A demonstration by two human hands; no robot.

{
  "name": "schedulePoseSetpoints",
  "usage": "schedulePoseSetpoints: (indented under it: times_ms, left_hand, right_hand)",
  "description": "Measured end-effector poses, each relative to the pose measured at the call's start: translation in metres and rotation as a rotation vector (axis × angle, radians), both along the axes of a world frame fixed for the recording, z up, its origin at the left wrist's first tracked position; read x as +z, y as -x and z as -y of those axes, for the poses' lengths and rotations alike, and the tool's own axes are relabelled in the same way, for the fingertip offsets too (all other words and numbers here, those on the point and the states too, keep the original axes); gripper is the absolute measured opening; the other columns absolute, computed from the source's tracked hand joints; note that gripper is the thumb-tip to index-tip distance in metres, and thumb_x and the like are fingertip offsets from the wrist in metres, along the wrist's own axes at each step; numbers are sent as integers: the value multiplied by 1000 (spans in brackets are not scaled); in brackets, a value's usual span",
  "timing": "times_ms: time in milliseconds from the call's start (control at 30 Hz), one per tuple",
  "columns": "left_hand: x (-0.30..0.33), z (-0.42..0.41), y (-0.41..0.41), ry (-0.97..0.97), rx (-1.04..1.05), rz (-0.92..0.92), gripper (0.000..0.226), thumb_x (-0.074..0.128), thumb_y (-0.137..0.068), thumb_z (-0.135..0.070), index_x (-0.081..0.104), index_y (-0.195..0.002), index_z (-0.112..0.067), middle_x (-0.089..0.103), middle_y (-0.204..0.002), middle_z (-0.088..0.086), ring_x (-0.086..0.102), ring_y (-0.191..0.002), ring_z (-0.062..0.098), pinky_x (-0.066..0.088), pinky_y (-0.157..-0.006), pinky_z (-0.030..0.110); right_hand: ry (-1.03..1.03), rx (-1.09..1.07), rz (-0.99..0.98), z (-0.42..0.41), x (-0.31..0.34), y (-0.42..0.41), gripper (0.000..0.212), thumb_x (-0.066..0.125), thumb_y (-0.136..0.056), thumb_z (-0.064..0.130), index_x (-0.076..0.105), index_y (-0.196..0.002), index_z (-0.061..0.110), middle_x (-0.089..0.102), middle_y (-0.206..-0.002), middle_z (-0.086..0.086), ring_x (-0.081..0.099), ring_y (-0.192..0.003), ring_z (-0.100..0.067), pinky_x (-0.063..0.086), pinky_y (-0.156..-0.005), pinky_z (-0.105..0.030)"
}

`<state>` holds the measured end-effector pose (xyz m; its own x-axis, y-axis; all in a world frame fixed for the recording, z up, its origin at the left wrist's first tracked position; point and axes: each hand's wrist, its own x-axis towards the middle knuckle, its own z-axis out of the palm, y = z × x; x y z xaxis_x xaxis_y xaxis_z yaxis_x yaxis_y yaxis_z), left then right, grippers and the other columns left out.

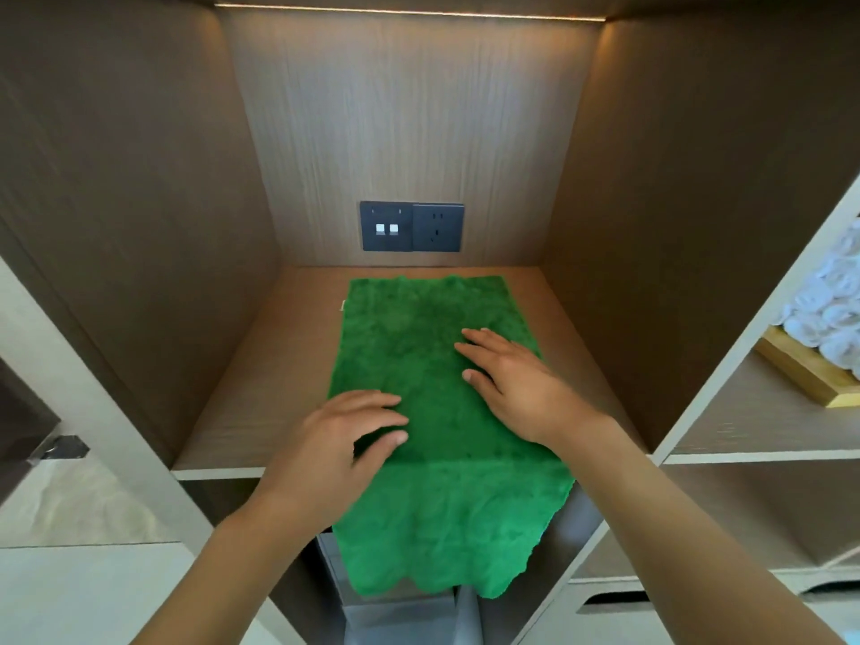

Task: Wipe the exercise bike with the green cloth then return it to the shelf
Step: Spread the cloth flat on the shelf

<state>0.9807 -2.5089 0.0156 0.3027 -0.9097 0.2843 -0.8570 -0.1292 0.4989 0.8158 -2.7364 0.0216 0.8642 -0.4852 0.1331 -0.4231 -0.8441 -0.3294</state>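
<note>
Open shelf [260, 365] bay, side walls [139, 225] close, socket plate [412, 226] behind.

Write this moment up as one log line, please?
scene: wooden shelf | green cloth spread flat, front part hanging over edge | left hand resting on cloth | right hand flat on cloth | bike: unseen

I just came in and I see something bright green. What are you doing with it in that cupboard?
A person is laying the green cloth out on a wooden shelf inside a cupboard nook. The left hand and the right hand both rest flat on it with the fingers spread. The far part of the cloth lies on the shelf below a dark wall socket, while the near part hangs over the front edge.
</note>
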Motion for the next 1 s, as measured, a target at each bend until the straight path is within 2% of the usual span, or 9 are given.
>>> schedulePoseSetpoints:
  times_ms: [67, 167, 267, 333, 433, 533, 733, 867, 1000]
  left_hand:
    - [-7, -5, -1, 48, 10, -6, 35, 60, -99, -55, 75, -124, -35, 57, -136, -29, 44, -134, -9, 32, -115, 20]
    - [-15, -9, -3, 58, -42, 24, 54, 44, -97, -67, 72, -129, -34, 57, -142, -24, 40, -139, -6, 28, -119, 25]
    - [-19, -10, -8, 0, -97, 39, 65, 33, -97, -71, 64, -139, -33, 49, -153, -19, 33, -148, 0, 22, -125, 32]
    - [-22, -11, -9, -5, -113, 103, 63, 31, -100, -67, 62, -142, -32, 48, -156, -13, 34, -151, 8, 24, -125, 38]
    - [-24, -19, -9, 98, -125, 244, 47, 41, -105, -52, 70, -132, -28, 61, -147, -5, 52, -140, 18, 40, -117, 47]
    - [-28, -30, -8, 245, -112, 282, 35, 51, -104, -42, 78, -120, -27, 70, -133, -8, 63, -126, 15, 53, -104, 43]
    - [-40, -44, -14, 424, -66, 255, 22, 71, -95, -29, 82, -110, -18, 75, -123, -3, 69, -120, 17, 54, -102, 45]
    - [-42, -49, -16, 439, -72, 161, 25, 76, -91, -25, 82, -110, -12, 75, -122, -1, 69, -120, 15, 53, -106, 46]
    - [-41, -53, -18, 433, -76, 98, 20, 76, -91, -17, 81, -109, -10, 76, -121, -1, 69, -120, 14, 54, -105, 44]
  right_hand:
    - [7, 37, 105, -16, 4, 3, 48, 49, -111, 33, 48, -156, 20, 35, -169, 5, 23, -159, -15, 23, -129, -43]
    - [-71, 154, 172, -56, 9, 10, 44, 53, -110, 29, 54, -152, 19, 45, -162, 8, 33, -154, -7, 24, -127, -25]
    - [-72, 212, 215, -89, 1, 12, 36, 52, -110, 29, 65, -142, 21, 61, -148, 9, 54, -139, -7, 45, -115, -31]
    - [-40, 192, 281, -99, -7, 15, 32, 54, -107, 31, 72, -132, 22, 68, -137, 11, 63, -127, -9, 54, -104, -34]
    - [-14, 151, 323, -98, -16, 29, 35, 54, -105, 40, 77, -125, 23, 69, -135, 14, 63, -125, -6, 54, -103, -33]
    - [-3, 70, 333, -86, -22, 51, 36, 56, -104, 45, 77, -125, 25, 67, -139, 17, 60, -131, -2, 51, -109, -31]
    - [23, -71, 347, -76, -21, 95, 36, 70, -94, 33, 77, -127, 21, 67, -139, 14, 58, -135, -2, 44, -117, -26]
    - [133, -143, 359, -77, -26, 106, 38, 82, -88, 11, 77, -126, 14, 71, -135, 4, 64, -130, -12, 48, -113, -34]
    - [195, -173, 442, -82, -36, 106, 32, 83, -87, 4, 80, -119, 8, 74, -128, -3, 69, -124, -19, 53, -109, -40]
